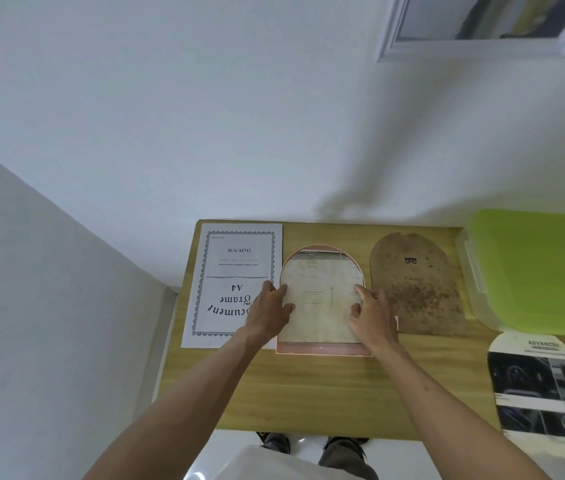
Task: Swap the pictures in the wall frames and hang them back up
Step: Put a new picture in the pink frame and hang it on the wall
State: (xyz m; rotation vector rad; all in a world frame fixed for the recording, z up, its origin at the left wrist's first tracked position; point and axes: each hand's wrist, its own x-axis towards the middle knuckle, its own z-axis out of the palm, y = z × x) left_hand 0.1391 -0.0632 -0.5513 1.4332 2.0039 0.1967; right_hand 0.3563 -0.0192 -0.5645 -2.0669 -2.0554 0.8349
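Lying flat, arched pink frame [324, 348], pale picture [319, 306].

Both hands, left [267, 311] and right [373, 315], flat on the arched picture [322, 306] atop the wooden table [309, 386].

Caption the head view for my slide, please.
Both hands press a pale sheet into the arched frame on the wooden table.
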